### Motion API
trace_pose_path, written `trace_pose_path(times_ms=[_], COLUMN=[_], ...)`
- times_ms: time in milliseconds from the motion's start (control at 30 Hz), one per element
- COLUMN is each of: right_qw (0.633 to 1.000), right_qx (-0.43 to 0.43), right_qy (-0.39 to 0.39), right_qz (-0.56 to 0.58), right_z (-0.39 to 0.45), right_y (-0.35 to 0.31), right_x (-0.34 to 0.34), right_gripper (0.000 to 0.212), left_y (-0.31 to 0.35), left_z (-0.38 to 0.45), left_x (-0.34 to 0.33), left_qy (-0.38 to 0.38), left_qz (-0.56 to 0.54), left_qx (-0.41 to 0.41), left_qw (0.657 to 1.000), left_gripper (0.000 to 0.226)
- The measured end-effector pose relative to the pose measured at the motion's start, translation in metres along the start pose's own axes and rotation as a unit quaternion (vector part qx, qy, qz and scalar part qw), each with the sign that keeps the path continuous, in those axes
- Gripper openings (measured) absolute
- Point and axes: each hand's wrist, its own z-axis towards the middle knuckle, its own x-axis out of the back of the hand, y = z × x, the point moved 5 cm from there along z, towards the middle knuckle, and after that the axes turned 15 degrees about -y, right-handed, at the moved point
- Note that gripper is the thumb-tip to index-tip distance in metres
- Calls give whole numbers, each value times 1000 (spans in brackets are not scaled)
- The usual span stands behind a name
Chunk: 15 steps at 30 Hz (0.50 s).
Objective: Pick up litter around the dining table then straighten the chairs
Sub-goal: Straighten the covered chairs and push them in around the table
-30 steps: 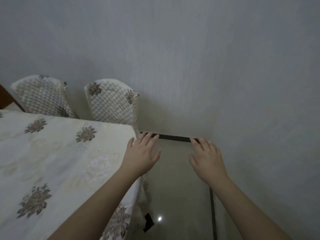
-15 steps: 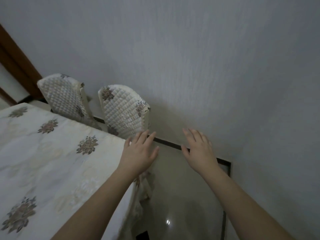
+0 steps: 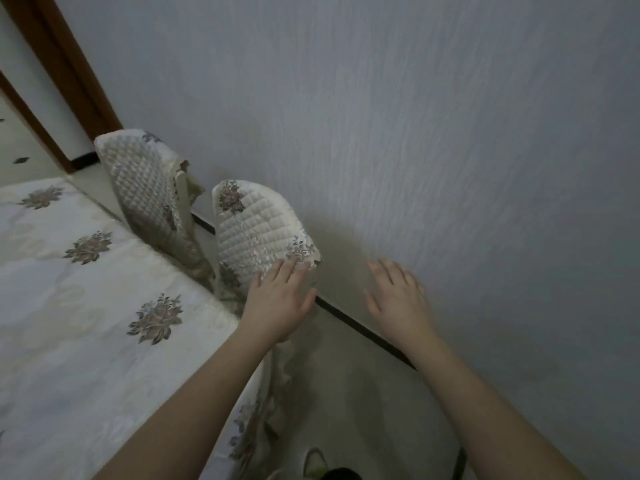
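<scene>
A pale grey textured wall (image 3: 433, 133) fills the space above and beyond the fingers, running off to the right. Along its foot, a dark baseboard strip (image 3: 363, 332) passes diagonally between the two sets of fingers and down to the right. Below the fingers lies a glossy pale floor (image 3: 346, 393). Far up and left of the fingers stands a brown wooden door frame (image 3: 69, 74), and past it more floor with small dark diamond tiles (image 3: 20, 160). At the bottom edge, well below the fingers, a dark object (image 3: 337, 474) shows, too cut off to identify.
</scene>
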Motion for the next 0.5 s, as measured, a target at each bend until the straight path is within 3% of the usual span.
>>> trace_pose_path(times_ms=[233,500], right_qw=[1000,991], right_qx=[16,131], right_qy=[5,-31], right_qz=[-10,3], right_z=[96,215], right_y=[19,10], right_x=[22,18], right_gripper=[53,55], left_y=[-18,-49], left_z=[84,146], left_x=[34,27], left_qy=[36,23], left_qz=[-41,-31], left_qx=[32,137], left_qw=[998,990], left_gripper=[59,71])
